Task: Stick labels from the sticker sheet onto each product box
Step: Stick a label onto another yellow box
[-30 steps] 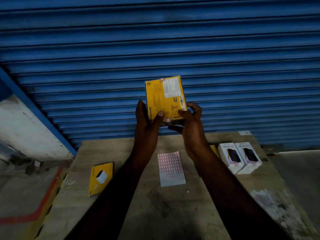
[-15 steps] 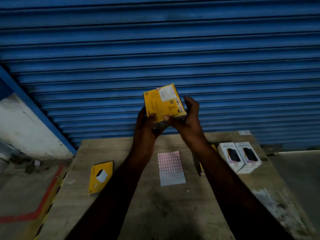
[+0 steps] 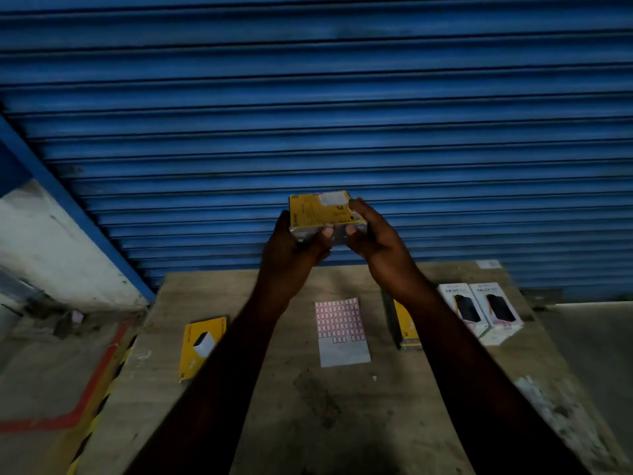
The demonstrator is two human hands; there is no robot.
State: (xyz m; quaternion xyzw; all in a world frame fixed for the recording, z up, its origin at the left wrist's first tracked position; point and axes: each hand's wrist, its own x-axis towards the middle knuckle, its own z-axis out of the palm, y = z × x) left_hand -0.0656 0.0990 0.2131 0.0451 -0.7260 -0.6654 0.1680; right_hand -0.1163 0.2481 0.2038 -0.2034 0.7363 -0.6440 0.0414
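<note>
I hold a yellow product box [image 3: 322,210] up in front of the shutter, its printed face tipped nearly flat. My left hand [image 3: 294,248] grips its left end and my right hand [image 3: 373,234] grips its right end, both thumbs pressing on the grey near side. Below on the wooden table [image 3: 308,406] lies the sticker sheet [image 3: 340,330] with pink-framed labels; its lower part is bare. Another yellow box [image 3: 197,347] lies at the table's left. A third yellow box [image 3: 406,329] is partly hidden behind my right forearm. Two white boxes [image 3: 479,311] stand side by side at the right.
A blue roller shutter [image 3: 308,114] rises right behind the table. The floor at the left carries red and yellow-black tape lines [image 3: 99,371]. A small white scrap [image 3: 489,264] lies at the table's far right corner.
The held box has tipped from upright to nearly flat and come lower. My right hand has shifted to its right end, and both thumbs now press its near side.
</note>
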